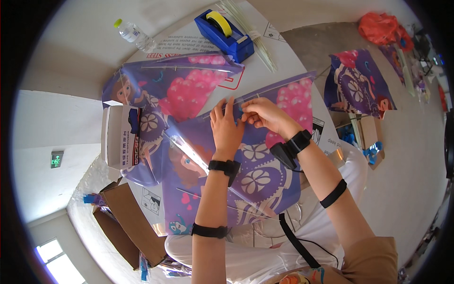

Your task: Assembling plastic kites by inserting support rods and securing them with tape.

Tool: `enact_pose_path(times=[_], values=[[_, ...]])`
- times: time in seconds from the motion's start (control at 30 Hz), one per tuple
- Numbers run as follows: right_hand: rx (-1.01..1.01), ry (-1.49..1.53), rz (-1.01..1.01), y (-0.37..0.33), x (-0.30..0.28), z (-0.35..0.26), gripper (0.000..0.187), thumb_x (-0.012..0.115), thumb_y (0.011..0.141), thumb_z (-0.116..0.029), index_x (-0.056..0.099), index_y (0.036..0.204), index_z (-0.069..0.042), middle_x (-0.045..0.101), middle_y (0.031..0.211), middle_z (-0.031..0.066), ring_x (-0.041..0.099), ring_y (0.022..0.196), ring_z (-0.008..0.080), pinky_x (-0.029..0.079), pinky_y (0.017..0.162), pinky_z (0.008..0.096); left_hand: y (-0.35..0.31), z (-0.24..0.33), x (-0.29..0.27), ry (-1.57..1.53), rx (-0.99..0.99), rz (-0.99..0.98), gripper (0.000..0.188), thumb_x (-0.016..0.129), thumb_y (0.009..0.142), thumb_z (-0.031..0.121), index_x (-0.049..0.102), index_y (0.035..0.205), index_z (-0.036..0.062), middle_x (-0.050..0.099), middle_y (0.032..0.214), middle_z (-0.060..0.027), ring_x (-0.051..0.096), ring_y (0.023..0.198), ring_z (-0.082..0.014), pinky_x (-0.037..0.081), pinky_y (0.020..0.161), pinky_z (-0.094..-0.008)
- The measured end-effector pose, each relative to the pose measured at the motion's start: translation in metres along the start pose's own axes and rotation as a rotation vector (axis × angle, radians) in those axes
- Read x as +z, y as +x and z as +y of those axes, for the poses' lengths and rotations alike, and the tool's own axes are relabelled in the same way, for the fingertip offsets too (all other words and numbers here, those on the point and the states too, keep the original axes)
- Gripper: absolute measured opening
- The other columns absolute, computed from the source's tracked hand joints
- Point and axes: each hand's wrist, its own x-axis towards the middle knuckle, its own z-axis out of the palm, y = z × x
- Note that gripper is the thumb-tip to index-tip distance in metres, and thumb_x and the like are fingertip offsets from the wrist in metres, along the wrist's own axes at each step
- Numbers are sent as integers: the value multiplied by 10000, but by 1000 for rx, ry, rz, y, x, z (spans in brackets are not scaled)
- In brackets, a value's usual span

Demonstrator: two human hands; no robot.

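A purple printed plastic sheet [255, 182], with pink balloons and a cartoon figure, is spread across the board in front of me. A thin pale rod [279, 85] runs along its far edge. My left hand [227, 132] lies on the sheet with fingers stretched out towards that edge. Just right of it, my right hand [269, 117] is closed in a pinch near the rod. Whatever is between its fingertips is too small to make out. Another thin rod [222, 204] crosses the nearer part of the sheet.
A similar purple sheet [189, 92] lies beyond, at left. Behind are a blue tape dispenser [231, 42], a bundle of thin rods [257, 40] and a bottle [135, 35]. A white box [113, 137] and open cardboard box [135, 227] stand left. Another printed sheet [354, 85] is at right.
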Motion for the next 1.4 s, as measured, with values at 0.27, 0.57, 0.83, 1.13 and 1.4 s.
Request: enact_pose_path(times=[0.27, 0.57, 0.83, 1.13, 1.4], values=[[34, -51, -13, 1, -2, -5, 135, 559, 907, -145, 577, 983, -34, 650, 770, 67, 555, 603, 85, 382, 456, 191, 1, 3, -1, 31, -7, 2, 646, 688, 743, 83, 476, 1352, 106, 441, 1314, -119, 401, 1244, -340, 358, 1042, -451], [61, -46, 7, 4, 2, -8, 143, 574, 914, -184, 608, 908, -45, 646, 761, 54, 546, 587, 74, 371, 453, 187, 0, 4, -2, 82, 29, -3, 618, 680, 745, 79, 525, 1330, 207, 442, 1301, -122, 400, 1235, -355, 393, 1000, -461], [148, 358, -94, -6, -9, -6, 107, 591, 893, -117, 568, 905, -12, 563, 694, 12, 492, 550, 63, 339, 408, 169, 6, 16, 0, 199, 2, -55, 574, 676, 739, 112, 555, 1296, 189, 441, 1295, -139, 415, 1226, -336, 423, 976, -422], [85, 616, -135, -73, -25, -11, 306, 580, 916, -126, 518, 1170, 34, 477, 686, -38, 430, 535, 39, 331, 401, 159, -3, 7, 8, 442, 171, -66, 598, 578, 829, 96, 414, 1404, 96, 346, 1466, -103, 374, 1312, -312, 390, 1037, -430], [-989, -523, 520, 56, -41, -115, 305, 640, 882, -258, 639, 1057, -8, 683, 1049, 107, 645, 952, 245, 503, 770, 362, -5, 13, 1, 291, 219, -260, 609, 508, 888, 148, 314, 1455, 41, 275, 1538, -86, 256, 1418, -283, 232, 1142, -490]])
